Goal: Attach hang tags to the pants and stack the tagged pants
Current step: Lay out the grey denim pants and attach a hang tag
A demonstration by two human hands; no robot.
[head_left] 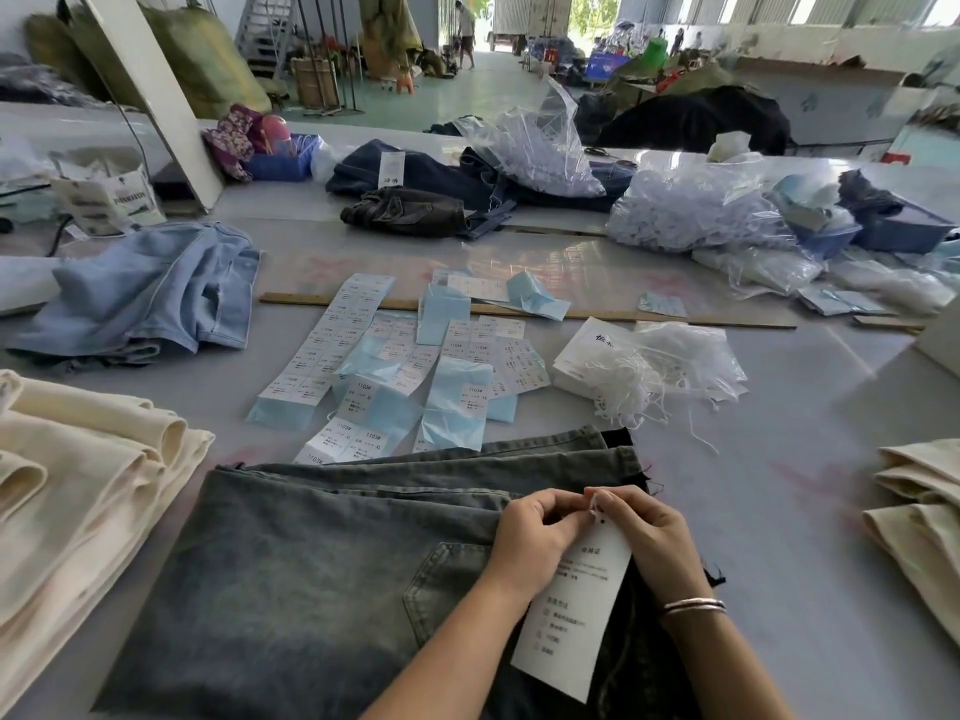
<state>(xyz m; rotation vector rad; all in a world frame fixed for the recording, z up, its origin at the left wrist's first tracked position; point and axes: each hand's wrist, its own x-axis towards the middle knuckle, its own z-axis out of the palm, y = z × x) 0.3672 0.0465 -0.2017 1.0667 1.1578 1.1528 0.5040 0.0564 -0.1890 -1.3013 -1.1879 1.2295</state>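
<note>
A pair of faded grey-blue denim pants, coarse in weave and folded flat with a stitched back pocket upward, lies on the smooth pale grey worktop directly before the person. Over its right edge rests a long white rectangular card hang tag, matte, printed with small dark characters too fine to read, a punched hole near its top. The left hand and the right hand meet at that top end, fingers curled, both pinching the tag's upper edge and a bit of white string there. Two thin silver bangles circle the right wrist.

Beyond the pants, white and pale blue paper size labels lie scattered in strips; several read "1103#" and "XL". A crinkled clear plastic bag of white strings sits to their right. Folded cream cotton pants are stacked at the left edge, more cream pants at the right.
</note>
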